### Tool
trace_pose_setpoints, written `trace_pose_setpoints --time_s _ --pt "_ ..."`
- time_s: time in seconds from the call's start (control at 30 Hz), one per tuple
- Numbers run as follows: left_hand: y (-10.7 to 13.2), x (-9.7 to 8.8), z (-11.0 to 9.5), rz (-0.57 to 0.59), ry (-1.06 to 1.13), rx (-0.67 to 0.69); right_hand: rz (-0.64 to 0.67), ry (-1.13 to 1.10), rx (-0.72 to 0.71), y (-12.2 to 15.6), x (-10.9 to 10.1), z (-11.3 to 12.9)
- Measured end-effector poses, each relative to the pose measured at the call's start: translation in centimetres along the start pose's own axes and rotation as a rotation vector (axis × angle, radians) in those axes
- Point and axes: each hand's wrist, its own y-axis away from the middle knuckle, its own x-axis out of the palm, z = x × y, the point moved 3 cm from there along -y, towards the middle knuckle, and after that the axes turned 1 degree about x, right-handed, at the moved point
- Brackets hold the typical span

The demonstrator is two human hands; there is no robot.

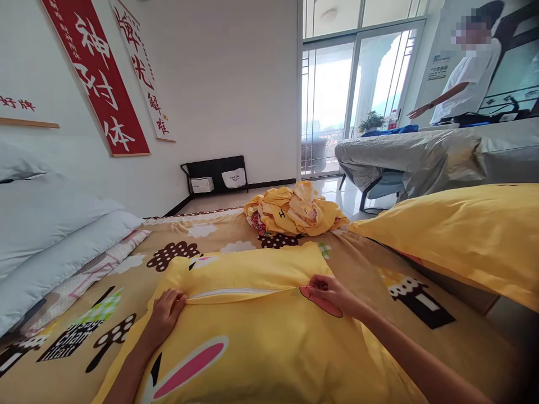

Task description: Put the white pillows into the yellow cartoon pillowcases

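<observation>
A yellow pillowcase (261, 336) with rabbit-ear prints lies in front of me, plumped out by a filling. Across its upper part runs a slit, where a narrow white strip (229, 292) shows. My left hand (168, 308) is at the slit's left end, its fingers curled down on the cloth. At the right end, beside a pink printed patch, my right hand (330, 294) pinches the edge of the opening with thumb and fingers. Whether a zipper pull is inside that pinch is hidden.
A heap of yellow cloth (295, 209) lies beyond the pillowcase on the patterned bedspread (185, 227). White pillows (84, 235) are stacked at left, and a yellow pillow (463, 224) is at right. Behind a covered table (379, 151) stands another person (474, 84).
</observation>
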Motion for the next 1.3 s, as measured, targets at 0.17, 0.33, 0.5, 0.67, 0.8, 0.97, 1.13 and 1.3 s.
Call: trace_pose_setpoints --time_s 0.17,0.33,0.5,0.67,0.8,0.97,1.13,1.3 --pt "0.0 -0.5 -0.4 0.058 0.098 0.058 -0.071 -0.049 0.075 -0.1 0.1 0.0" --pt "-2.0 -0.6 -0.2 -0.007 0.179 -0.097 -0.090 -0.032 0.125 -0.7 0.7 -0.4" --pt "-1.9 -0.6 -2.2 -0.092 0.208 -0.020 -0.082 -0.007 0.103 -0.6 0.4 -0.3" --pt "-0.2 -0.2 -5.8 0.159 0.124 0.262 -0.061 -0.011 0.049 -0.6 0.6 -1.4" --pt "-1.1 0.5 -6.9 0.113 -0.016 0.237 -0.024 -0.071 0.057 -0.9 0.7 -2.1" --pt "-2.6 1.9 -8.1 0.025 -0.138 0.158 0.013 -0.077 0.009 -0.8 0.0 -1.9" --pt "-2.5 2.6 -10.6 -0.017 -0.139 0.199 -0.200 0.336 -0.065 0.4 0.0 -0.1" --pt "-3.5 4.9 -13.9 0.066 -0.175 0.312 -0.436 0.649 -0.320 -0.5 3.4 6.3"
